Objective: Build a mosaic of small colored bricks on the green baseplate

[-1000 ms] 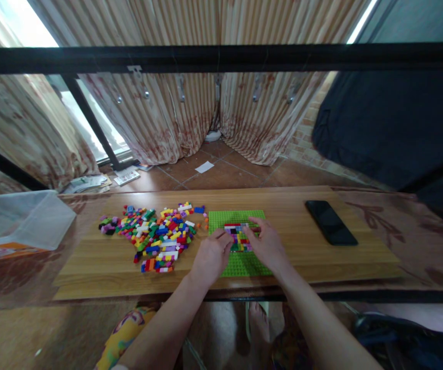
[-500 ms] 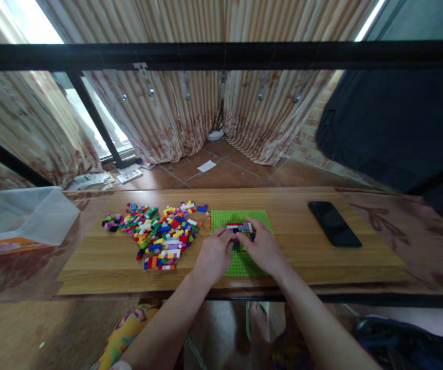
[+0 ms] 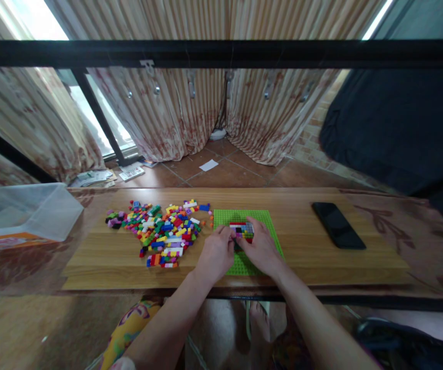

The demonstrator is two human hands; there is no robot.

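A green baseplate (image 3: 260,220) lies on the wooden board, with a small block of coloured bricks (image 3: 241,229) built on its middle. My left hand (image 3: 217,255) rests on the plate's left part, fingers curled and tips pressed against the near side of the built block. My right hand (image 3: 259,248) covers the plate's near right part, fingers bent with the tips on the block. Both hands meet at the block and hide its near half. Whether a loose brick sits under the fingertips I cannot see. A pile of loose coloured bricks (image 3: 163,230) lies left of the plate.
A black phone (image 3: 338,225) lies on the right of the wooden board (image 3: 306,262). A clear plastic tub (image 3: 23,211) stands at the far left. A black bar (image 3: 221,53) crosses overhead. Curtains and a tiled floor lie beyond the table.
Both hands have drawn closer together over the near half of the built block, covering more of it. The view has shifted slightly.
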